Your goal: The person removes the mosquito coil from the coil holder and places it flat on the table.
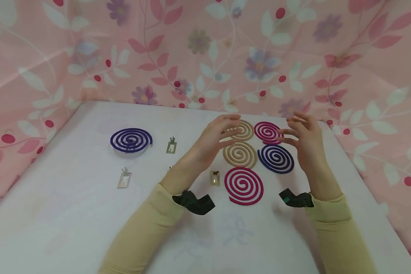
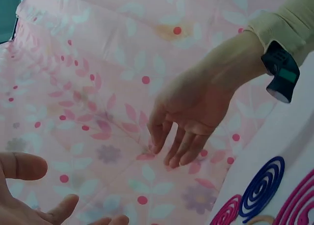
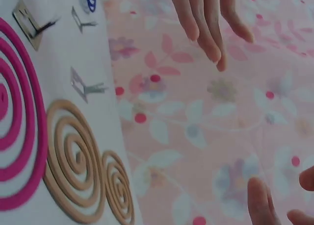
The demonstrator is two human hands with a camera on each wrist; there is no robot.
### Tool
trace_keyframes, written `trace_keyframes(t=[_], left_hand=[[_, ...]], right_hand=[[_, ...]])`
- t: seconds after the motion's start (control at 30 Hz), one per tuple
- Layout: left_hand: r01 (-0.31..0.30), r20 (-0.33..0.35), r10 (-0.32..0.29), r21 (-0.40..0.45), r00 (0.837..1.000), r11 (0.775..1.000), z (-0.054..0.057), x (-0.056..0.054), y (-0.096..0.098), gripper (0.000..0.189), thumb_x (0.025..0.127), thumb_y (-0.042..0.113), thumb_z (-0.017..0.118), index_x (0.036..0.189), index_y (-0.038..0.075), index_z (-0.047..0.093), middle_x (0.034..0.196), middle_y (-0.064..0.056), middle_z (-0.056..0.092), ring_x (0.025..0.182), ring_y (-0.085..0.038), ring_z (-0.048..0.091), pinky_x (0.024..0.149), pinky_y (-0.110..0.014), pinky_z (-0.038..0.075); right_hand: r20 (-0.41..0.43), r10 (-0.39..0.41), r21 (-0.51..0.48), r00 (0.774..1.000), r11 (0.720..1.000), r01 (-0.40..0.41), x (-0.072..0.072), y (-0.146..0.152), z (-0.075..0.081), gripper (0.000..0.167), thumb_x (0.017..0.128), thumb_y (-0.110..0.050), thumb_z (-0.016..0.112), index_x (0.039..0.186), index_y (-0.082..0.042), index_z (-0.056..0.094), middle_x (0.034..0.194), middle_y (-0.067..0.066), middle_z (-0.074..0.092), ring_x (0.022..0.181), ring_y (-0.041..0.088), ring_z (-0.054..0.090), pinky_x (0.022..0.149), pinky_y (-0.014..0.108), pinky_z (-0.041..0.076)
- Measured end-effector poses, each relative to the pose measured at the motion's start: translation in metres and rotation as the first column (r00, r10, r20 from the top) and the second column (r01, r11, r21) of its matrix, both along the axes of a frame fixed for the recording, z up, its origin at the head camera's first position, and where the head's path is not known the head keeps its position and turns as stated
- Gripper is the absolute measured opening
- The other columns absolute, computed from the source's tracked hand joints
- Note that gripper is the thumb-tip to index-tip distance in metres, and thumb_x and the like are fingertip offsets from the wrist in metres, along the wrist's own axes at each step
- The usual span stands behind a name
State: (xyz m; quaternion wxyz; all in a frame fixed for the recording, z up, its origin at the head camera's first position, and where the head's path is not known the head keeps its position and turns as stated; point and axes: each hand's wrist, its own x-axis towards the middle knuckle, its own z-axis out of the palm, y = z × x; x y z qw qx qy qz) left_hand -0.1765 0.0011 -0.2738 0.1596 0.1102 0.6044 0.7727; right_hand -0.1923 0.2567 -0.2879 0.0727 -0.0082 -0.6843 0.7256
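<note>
My left hand (image 1: 213, 140) hovers over the table, fingers apart and holding nothing, partly covering the far tan mosquito coil (image 1: 246, 130). Opposite it my right hand (image 1: 306, 142) hangs in the air, also without anything in it, its fingers relaxed and pointing inward. Between and below the hands lie a far pink coil (image 1: 268, 133), a near tan coil (image 1: 240, 155), a dark blue coil (image 1: 276, 158) and a larger-looking pink coil (image 1: 244, 186). The right wrist view shows the left hand (image 3: 211, 26) with its fingers pointing down.
Another dark blue coil (image 1: 131, 140) sits at the left, seemingly raised a little. Small metal coil stands lie about: one (image 1: 171, 147) behind, one (image 1: 125, 179) at left, one (image 1: 215, 178) beside the near pink coil; the left forearm mostly hides another. Flowered cloth (image 1: 198, 49) surrounds the white table.
</note>
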Motion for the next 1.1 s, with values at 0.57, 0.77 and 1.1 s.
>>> trace_keyframes(t=[0.57, 0.77, 1.1], left_hand=[[-0.022, 0.184, 0.004, 0.100, 0.983, 0.995, -0.027, -0.002, -0.165, 0.036, 0.107, 0.024, 0.040, 0.140, 0.010, 0.047, 0.162, -0.018, 0.026, 0.150, -0.037, 0.026, 0.123, -0.048, 0.023], [-0.033, 0.119, -0.006, 0.328, 0.993, 0.944, -0.009, -0.003, -0.222, 0.036, 0.108, 0.022, 0.039, 0.134, 0.006, 0.057, 0.161, -0.014, 0.028, 0.149, -0.035, 0.030, 0.117, -0.045, 0.035], [-0.119, 0.062, 0.104, 0.335, 0.993, 0.935, -0.009, -0.011, -0.290, 0.035, 0.108, 0.017, 0.037, 0.131, 0.004, 0.059, 0.136, -0.011, 0.061, 0.119, -0.031, 0.064, 0.094, -0.041, 0.057]], right_hand=[[-0.024, 0.213, 0.023, 0.977, 0.977, -0.212, 0.023, -0.112, 0.001, 0.045, 0.100, -0.005, 0.052, 0.142, -0.010, 0.038, 0.126, 0.011, 0.048, 0.097, 0.013, 0.065, 0.090, 0.031, 0.058], [-0.032, 0.247, -0.033, 0.969, 0.968, -0.248, 0.015, -0.156, 0.013, 0.046, 0.098, -0.006, 0.055, 0.142, -0.006, 0.044, 0.127, 0.009, 0.051, 0.110, 0.019, 0.058, 0.106, 0.037, 0.048], [0.070, 0.218, -0.082, 0.973, 0.974, -0.212, 0.001, -0.228, 0.032, 0.036, 0.095, -0.008, 0.056, 0.131, -0.010, 0.059, 0.129, 0.006, 0.059, 0.125, 0.019, 0.050, 0.118, 0.048, 0.024]])
